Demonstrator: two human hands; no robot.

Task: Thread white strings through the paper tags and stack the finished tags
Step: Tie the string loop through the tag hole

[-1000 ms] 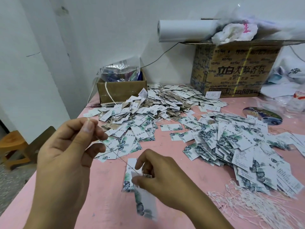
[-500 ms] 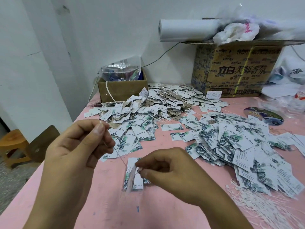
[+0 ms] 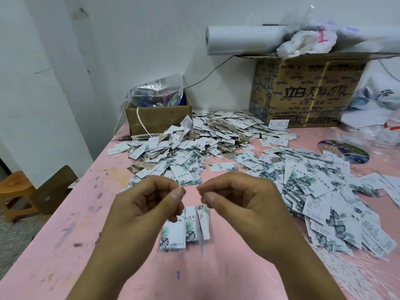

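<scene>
The left hand (image 3: 149, 204) and right hand (image 3: 236, 198) each pinch one end of the white string (image 3: 187, 218) between thumb and forefinger. The paper tags (image 3: 175, 232) appear to hang on it just below, over the table (image 3: 65, 245). The string is judged thin and limp, the tags light and stiff: grip the string near its ends.

Matt paper tags (image 3: 186, 229) lie on a scuffed pink tabletop (image 3: 71, 234) near a brown corrugated cardboard box (image 3: 307, 92).

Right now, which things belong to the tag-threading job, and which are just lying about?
Job: left hand and right hand pinching the white string; tags beneath them; tag piles; loose strings.
Lying about: small box; printed carton; paper roll; white plastic bag; round disc.
</scene>
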